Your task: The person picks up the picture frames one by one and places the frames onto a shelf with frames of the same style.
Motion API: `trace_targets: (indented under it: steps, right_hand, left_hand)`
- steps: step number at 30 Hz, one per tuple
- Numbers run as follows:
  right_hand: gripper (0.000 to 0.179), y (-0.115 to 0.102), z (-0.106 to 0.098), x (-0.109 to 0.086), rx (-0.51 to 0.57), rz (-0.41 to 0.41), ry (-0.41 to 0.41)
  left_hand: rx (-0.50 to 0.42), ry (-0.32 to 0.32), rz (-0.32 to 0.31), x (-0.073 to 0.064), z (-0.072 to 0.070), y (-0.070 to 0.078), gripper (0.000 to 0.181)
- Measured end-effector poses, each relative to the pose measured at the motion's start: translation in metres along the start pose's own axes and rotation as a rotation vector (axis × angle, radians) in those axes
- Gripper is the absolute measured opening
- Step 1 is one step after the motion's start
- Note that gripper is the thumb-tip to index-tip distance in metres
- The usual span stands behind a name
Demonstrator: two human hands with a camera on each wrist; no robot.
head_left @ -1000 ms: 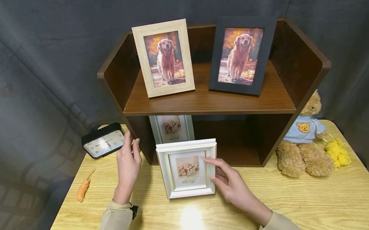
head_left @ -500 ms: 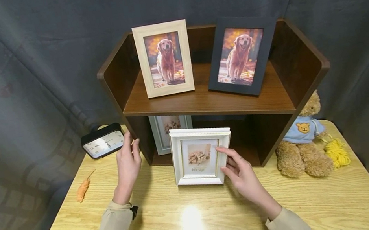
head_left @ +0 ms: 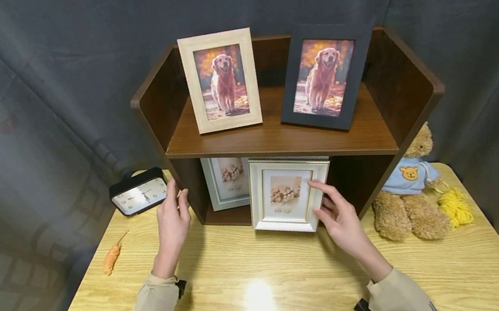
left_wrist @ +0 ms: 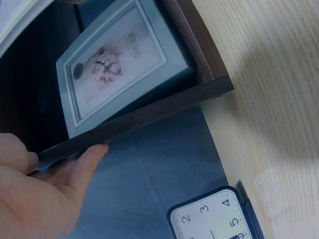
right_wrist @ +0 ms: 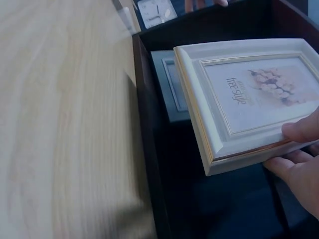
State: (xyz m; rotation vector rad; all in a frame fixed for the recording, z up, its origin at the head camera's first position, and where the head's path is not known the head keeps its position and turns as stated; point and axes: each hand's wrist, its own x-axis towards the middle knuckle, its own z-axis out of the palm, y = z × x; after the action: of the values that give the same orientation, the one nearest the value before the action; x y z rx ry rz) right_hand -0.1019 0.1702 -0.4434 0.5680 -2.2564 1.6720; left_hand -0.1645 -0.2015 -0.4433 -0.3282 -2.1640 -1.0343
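My right hand (head_left: 344, 222) pinches the right edge of a white picture frame (head_left: 260, 192) with a thin gold inner line, thumb on the front and fingers behind. This frame is tilted at the opening of the dark brown shelf's (head_left: 277, 148) lower compartment, apart from the grey-green picture frame (left_wrist: 149, 55) standing inside at the left. My left hand (head_left: 173, 220) holds the front edge of the shelf's left side panel (left_wrist: 149, 112). Part of the grey-green frame is hidden behind the white one in the head view.
On the upper shelf stand a cream picture frame (head_left: 229, 123) and a tilted black picture frame (head_left: 287, 101). A black clock (head_left: 139, 193) and an orange toy-like item (head_left: 112, 257) lie left. A teddy bear (head_left: 412, 190) and yellow yarn (head_left: 455, 206) are on the right.
My right hand has carried the white frame rightward and away from me, up to the lower compartment. More of the grey-green frame now shows. The left hand has stayed on the panel.
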Motion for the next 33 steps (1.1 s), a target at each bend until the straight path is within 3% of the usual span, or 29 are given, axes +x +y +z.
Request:
trace_targets:
  steps: [9, 17, 25, 33]
  right_hand:
    - [0.067, 0.010, -0.012, 0.009, -0.040, -0.050, 0.077]
    - [0.063, 0.016, -0.019, 0.016, -0.091, 0.003, 0.103]
    - [0.058, -0.001, -0.017, 0.025, -0.218, 0.084, 0.139]
    - [0.064, 0.028, -0.023, 0.032, -0.229, 0.125, 0.147]
  left_hand:
    - [0.001, 0.003, -0.005, 0.000, 0.000, 0.002, 0.032]
    - [0.003, 0.000, -0.006, 0.000, 0.000, 0.002, 0.033]
    - [0.012, 0.007, -0.009, 0.000, 0.000, 0.000, 0.033]
    - [0.007, 0.012, 0.000, 0.000, 0.001, 0.000, 0.034]
